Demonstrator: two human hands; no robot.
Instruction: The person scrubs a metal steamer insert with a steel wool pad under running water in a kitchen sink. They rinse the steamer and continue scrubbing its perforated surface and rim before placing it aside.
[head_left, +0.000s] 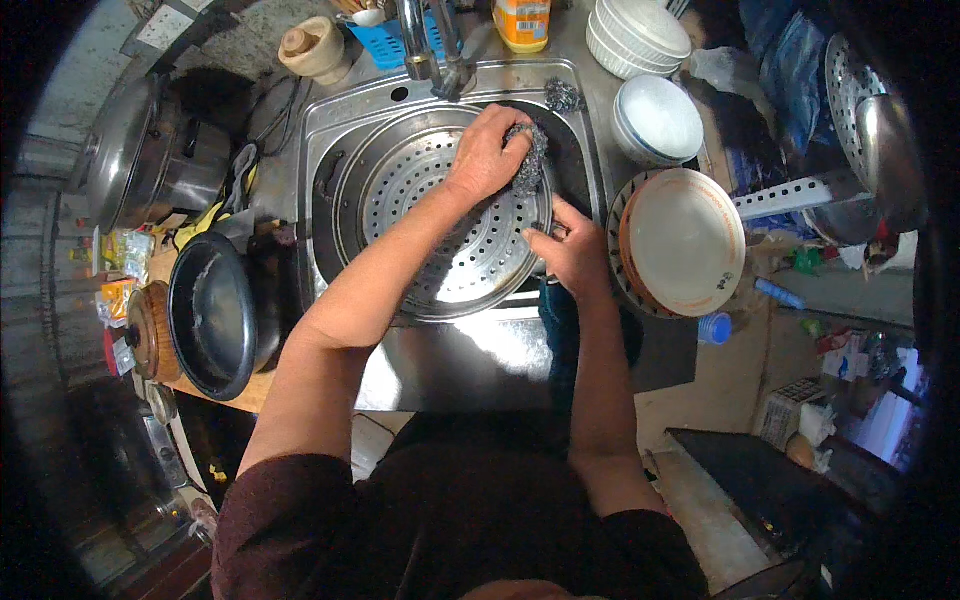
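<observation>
A round metal steamer tray with many holes (480, 255) rests in the stainless steel sink (309, 142). My left hand (491, 146) grips a steel wool scourer (531, 161) against the tray's upper right rim. Lower on the same side, my right hand (570, 247) holds the rim, thumb on the inner face and fingers toward the outside. What lies beneath the tray is mostly hidden. A second steel scourer (562, 96) sits at the sink's back right corner, near the faucet (416, 45).
Right of the sink stand stacked plates (686, 240), white bowls (658, 120) and ribbed bowls (637, 37). At left are a black pan (214, 315) and a large metal pot (187, 172). A stone mortar (315, 52), blue basket (382, 41) and yellow bottle (523, 22) stand behind.
</observation>
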